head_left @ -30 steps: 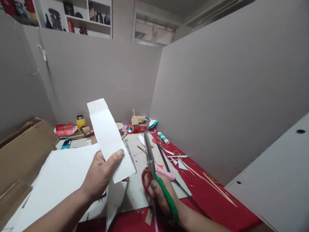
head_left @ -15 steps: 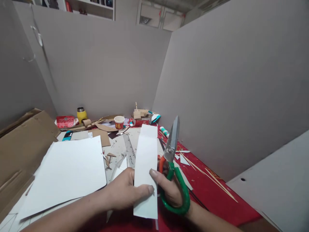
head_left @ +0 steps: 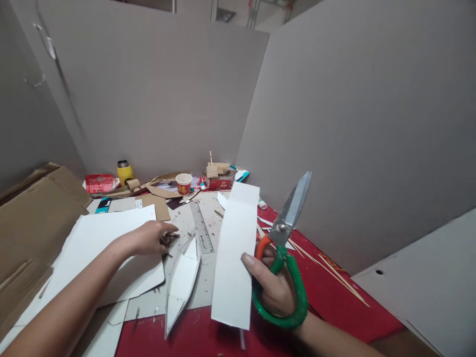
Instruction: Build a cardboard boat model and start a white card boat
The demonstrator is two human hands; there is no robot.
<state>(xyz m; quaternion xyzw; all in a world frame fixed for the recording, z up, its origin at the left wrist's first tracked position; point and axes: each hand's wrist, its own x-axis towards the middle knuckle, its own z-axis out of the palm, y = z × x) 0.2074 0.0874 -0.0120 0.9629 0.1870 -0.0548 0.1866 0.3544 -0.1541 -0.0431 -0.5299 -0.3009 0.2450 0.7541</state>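
My right hand (head_left: pixel 277 287) is closed around scissors (head_left: pixel 281 228) with green and orange handles, their blades together and pointing up. Its thumb also pins a long white card strip (head_left: pixel 235 248) upright, with a fold line near the top. Away to the left, my left hand (head_left: pixel 150 238) is over small brown cardboard scraps (head_left: pixel 169 240), index finger stretched out and the other fingers partly hidden. Between the hands lies a white boat-shaped card piece (head_left: pixel 184 277), pointed at both ends.
White sheets (head_left: pixel 111 248) lie on the left beside a cardboard box (head_left: pixel 40 213). A clear ruler (head_left: pixel 202 227), a red paper cup (head_left: pixel 183 184) and a yellow bottle (head_left: pixel 125 172) stand or lie farther back. Thin wooden sticks (head_left: pixel 342 277) rest on the red cloth (head_left: pixel 320 292).
My left hand has let go of the white card strip and moved left to the brown scraps. My right hand, with scissors and strip, has shifted slightly right, uncovering the boat-shaped piece.
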